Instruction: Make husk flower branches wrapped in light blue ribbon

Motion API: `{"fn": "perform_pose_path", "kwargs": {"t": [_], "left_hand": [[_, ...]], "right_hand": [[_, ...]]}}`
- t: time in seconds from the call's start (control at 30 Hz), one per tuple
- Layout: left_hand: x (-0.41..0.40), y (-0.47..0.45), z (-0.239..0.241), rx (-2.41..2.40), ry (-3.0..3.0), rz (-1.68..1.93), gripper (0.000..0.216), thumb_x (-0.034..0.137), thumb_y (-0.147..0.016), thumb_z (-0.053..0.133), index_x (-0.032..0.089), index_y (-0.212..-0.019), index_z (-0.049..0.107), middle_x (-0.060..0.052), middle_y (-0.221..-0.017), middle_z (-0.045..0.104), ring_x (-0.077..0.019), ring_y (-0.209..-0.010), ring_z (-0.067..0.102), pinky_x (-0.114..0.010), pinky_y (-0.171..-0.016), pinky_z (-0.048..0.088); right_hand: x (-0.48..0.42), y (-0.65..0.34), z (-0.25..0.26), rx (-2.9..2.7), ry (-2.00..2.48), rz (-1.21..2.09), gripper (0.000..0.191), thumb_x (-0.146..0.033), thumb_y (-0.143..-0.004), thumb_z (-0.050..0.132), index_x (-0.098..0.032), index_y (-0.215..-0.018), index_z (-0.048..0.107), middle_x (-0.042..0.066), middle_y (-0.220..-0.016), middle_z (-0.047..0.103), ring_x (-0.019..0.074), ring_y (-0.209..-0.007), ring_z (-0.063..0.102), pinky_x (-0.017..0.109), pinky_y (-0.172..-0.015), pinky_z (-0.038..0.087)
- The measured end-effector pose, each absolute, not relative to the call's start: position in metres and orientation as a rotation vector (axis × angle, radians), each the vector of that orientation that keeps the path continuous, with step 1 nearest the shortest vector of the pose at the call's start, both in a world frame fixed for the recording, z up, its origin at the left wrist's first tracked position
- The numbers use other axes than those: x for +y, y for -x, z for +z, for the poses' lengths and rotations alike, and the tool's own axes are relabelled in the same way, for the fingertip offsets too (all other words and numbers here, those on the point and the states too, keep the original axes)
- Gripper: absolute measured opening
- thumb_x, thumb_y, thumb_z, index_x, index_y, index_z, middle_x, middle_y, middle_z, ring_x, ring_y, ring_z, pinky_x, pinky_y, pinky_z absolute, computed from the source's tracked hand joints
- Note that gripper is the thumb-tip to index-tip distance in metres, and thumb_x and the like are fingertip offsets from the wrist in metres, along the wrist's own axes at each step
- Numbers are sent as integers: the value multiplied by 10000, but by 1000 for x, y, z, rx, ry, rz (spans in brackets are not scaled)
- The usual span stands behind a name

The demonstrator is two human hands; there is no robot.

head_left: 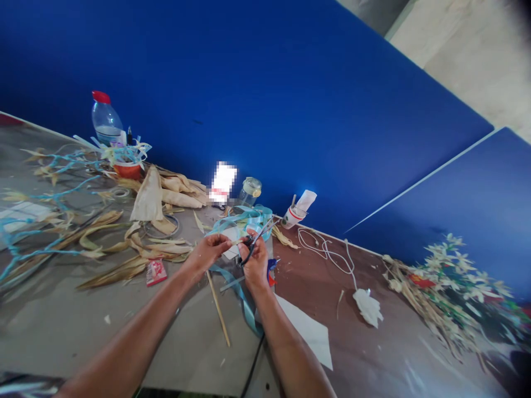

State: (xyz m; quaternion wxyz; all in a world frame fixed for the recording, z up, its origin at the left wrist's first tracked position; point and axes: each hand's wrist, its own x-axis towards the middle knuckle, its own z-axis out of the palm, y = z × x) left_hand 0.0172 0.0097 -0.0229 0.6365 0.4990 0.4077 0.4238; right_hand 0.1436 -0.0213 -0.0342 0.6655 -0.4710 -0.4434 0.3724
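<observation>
My right hand (256, 264) is closed around a pair of black-handled scissors (254, 242), blades pointing up and to the right. My left hand (211, 248) pinches a small pale piece (230, 239) right beside the scissors. Both hands hover over the table above a tangle of light blue ribbon (244, 219). One blue ribbon strand (243, 298) trails down between my forearms. A thin wooden stick (218, 308) lies on the table below my left hand.
Dried corn husks (149, 202) and blue-wrapped stems (41, 221) cover the left of the table. A red-capped bottle (105, 119), a glass jar (250, 191) and a paper cup (292, 216) stand by the blue wall. White cord (327, 251), white paper (309, 331) and a flower bundle (448, 284) lie right.
</observation>
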Motion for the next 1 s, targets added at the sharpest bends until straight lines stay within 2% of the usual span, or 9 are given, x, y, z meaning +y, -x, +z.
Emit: {"fn": "perform_pose_path", "kwargs": {"t": [0.5,0.73,0.87,1.0], "left_hand": [[11,-14,-28,803,-1315,857,286,383,-562,708,157,-562,533,55,-493,396,-78,-484,331,-226,-486,227],[14,-13,-32,901,-1094,960,323,414,-570,713,155,-598,521,72,-495,428,-52,-439,321,-202,-455,232],[15,-10,-32,916,-975,1057,320,397,-559,738,150,-615,542,65,-529,466,-53,-459,373,-194,-473,290],[13,-9,-29,916,-932,1073,298,384,-567,734,146,-600,558,63,-513,468,-52,-448,379,-189,-456,279]], "right_hand": [[-21,-151,-34,-1122,1147,742,361,-218,-675,628,-191,-1004,482,-9,-799,577,96,-659,564,228,-627,466],[-28,-146,-34,-1269,1226,793,357,-327,-735,610,-155,-1039,535,-1,-743,572,107,-640,541,232,-622,462],[-33,-142,-39,-1489,1337,732,385,-357,-759,587,-154,-1086,572,11,-742,600,122,-638,546,233,-618,455],[-36,-140,-40,-1633,1410,668,387,-370,-771,563,-160,-1095,589,13,-735,612,132,-638,541,230,-597,443]]}}
